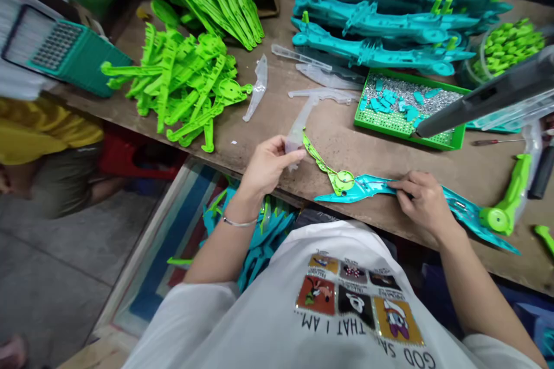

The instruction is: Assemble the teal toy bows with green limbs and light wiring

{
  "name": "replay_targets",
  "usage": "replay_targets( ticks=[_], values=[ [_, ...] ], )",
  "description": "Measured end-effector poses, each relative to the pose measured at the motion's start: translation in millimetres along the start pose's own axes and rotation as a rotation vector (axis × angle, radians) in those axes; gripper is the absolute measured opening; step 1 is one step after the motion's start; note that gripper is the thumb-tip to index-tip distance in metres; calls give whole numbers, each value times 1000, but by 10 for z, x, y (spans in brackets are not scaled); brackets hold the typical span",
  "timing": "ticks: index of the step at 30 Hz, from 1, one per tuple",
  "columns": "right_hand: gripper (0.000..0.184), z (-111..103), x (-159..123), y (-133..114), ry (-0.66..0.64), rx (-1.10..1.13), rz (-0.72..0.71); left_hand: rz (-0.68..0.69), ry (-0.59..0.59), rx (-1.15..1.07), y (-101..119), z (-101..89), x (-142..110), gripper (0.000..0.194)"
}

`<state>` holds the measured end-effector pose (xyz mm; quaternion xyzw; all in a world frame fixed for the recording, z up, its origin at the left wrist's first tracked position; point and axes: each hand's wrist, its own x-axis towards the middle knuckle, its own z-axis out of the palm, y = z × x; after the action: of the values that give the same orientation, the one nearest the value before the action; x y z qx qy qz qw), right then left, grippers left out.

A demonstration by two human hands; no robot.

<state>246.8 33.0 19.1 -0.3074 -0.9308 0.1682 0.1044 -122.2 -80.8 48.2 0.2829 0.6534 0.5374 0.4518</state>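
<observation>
My left hand (272, 164) pinches the lower end of a clear plastic piece (299, 124), which stands tilted up beside a bright green arm (318, 155). That green arm joins the left part of a long teal plastic shell (372, 184) at a round green disc (345, 180). A thin dark wire seems to run along the arm into the shell. My right hand (422, 202) is closed over the middle of the shell, thumb and fingers together; what lies under the fingertips is hidden. Another green arm (508, 202) with a clear piece behind it sits at the shell's right end.
Green arms (186, 81) lie heaped at left. Clear pieces (258, 87) are scattered centrally. Teal shells (381, 26) line the back. A green tray (450, 141) holds screws and teal bits, near a tub of green parts (513, 43). A dark tool (485, 95) projects from the right.
</observation>
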Motion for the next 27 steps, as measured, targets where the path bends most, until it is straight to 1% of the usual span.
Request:
replay_targets(
  ticks=[2, 5, 7, 10, 15, 18, 24, 27],
  values=[
    [26, -15, 5, -19, 8, -10, 0, -33, 51, -27, -96, 80, -103, 39],
    [25, -31, 10, -41, 18, -17, 3, -40, 124, -37, -183, 141, -182, 39],
    [25, -31, 6, -39, 16, -6, 8, -50, 149, -122, -225, 163, -205, 43],
    [24, -21, -4, -25, 12, 2, 16, -65, 118, -229, -285, 218, -229, 53],
    [25, -28, 5, -34, 9, -5, 42, -52, 89, -152, -386, 372, -264, 73],
    [26, -41, 11, -49, -10, -2, 64, -49, 82, -119, -448, 421, -257, 88],
    [26, -43, 2, -44, -22, 7, 77, -78, 12, -133, -539, 380, -194, 119],
    [27, -39, 3, -49, -14, 8, 71, -92, -24, -176, -543, 354, -168, 128]
  ],
)
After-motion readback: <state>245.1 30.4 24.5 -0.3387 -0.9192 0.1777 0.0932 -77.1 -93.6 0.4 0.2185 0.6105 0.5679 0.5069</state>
